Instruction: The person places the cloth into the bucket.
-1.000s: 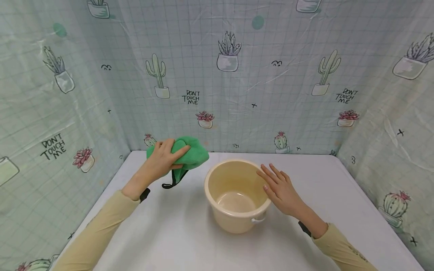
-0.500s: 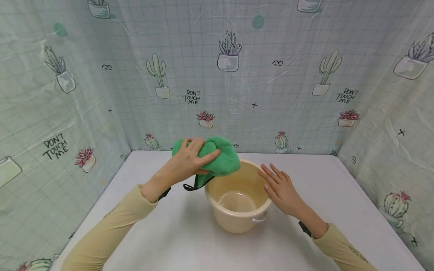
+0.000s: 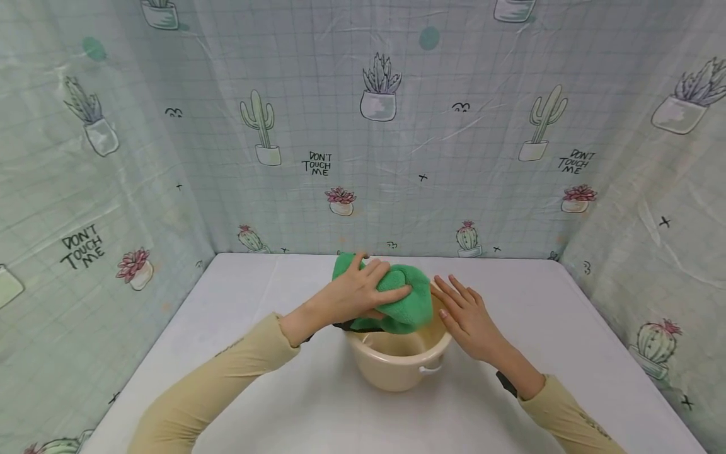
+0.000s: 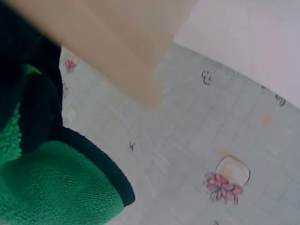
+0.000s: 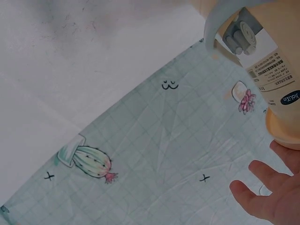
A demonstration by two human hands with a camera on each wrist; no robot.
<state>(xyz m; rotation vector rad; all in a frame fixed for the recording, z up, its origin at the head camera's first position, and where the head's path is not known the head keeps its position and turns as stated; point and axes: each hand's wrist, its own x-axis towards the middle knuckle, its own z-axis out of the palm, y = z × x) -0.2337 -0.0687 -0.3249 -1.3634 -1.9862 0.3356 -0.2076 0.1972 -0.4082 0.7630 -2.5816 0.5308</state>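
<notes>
A green fluffy towel (image 3: 413, 301) with dark edging is bunched in my left hand (image 3: 350, 296), fingers and thumb curled into it. It hangs over the mouth of a cream plastic bucket (image 3: 388, 373) and covers the back left of the rim. The left wrist view shows a fold of the towel (image 4: 61, 183) with its dark border. My right hand (image 3: 472, 320) rests at the bucket's right rim, fingers spread and nearly straight. From the right wrist, that hand's fingers (image 5: 267, 176) appear right by the rim. What lies deep in the bucket is partly hidden by the towel.
The bucket stands on a white table (image 3: 272, 403), its pale handle (image 3: 430, 369) down at the front right. A printed label (image 5: 276, 77) is on its side. A cactus-patterned curtain (image 3: 431, 139) encloses the table at the back and both sides.
My left hand has carried the towel rightward and lower, from left of the bucket to over its opening. The right hand and the bucket have stayed in place.
</notes>
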